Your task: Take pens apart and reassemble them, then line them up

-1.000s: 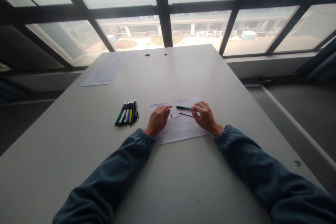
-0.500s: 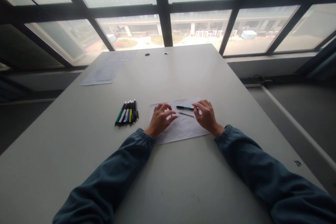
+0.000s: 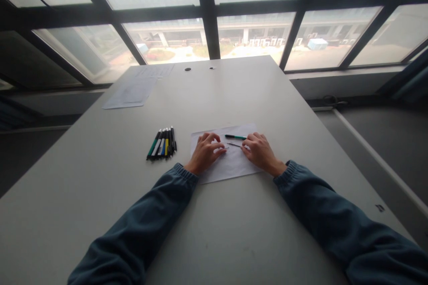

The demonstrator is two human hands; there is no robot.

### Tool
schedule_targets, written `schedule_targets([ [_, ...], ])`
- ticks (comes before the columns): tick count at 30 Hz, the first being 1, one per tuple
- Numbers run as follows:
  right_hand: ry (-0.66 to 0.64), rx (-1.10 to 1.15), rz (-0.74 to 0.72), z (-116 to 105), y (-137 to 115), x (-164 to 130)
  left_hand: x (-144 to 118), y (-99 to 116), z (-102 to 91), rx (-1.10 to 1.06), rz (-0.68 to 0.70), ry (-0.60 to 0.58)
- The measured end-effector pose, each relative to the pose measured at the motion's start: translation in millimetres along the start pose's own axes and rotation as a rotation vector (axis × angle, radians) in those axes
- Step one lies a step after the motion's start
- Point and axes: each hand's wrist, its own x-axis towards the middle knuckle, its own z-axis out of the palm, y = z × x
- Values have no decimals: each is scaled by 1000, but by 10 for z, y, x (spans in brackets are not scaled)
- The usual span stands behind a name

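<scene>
My left hand [image 3: 204,152] rests on a white sheet of paper [image 3: 234,167] with its fingers curled, and its fingertips pinch a small pale pen part [image 3: 226,147]. My right hand [image 3: 260,152] lies on the sheet's right side. Its fingertips grip the right end of a thin dark pen refill [image 3: 234,144], which lies flat on the paper between my hands. A green and black pen barrel [image 3: 236,137] lies loose on the sheet just beyond the refill, touching neither hand.
A tight row of several pens [image 3: 162,143] lies left of the sheet on the grey table [image 3: 214,231]. More paper sheets [image 3: 133,91] sit at the far left corner. Two round holes [image 3: 187,70] mark the far edge, below large windows.
My right hand let go of the green pen barrel and dropped back to the thin refill. My left hand's fingers slid right to the small pale part.
</scene>
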Motion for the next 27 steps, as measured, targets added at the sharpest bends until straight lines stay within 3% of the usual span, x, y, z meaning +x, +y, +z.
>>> schedule_targets([
  [15, -33, 47, -11, 42, -4, -2, 17, 8, 9, -33, 2, -3],
  [22, 112, 100, 71, 12, -1, 13, 24, 15, -27, -62, -72, 144],
  [27, 133, 135, 53, 4, 10, 6, 33, 48, -69, -101, -97, 215],
])
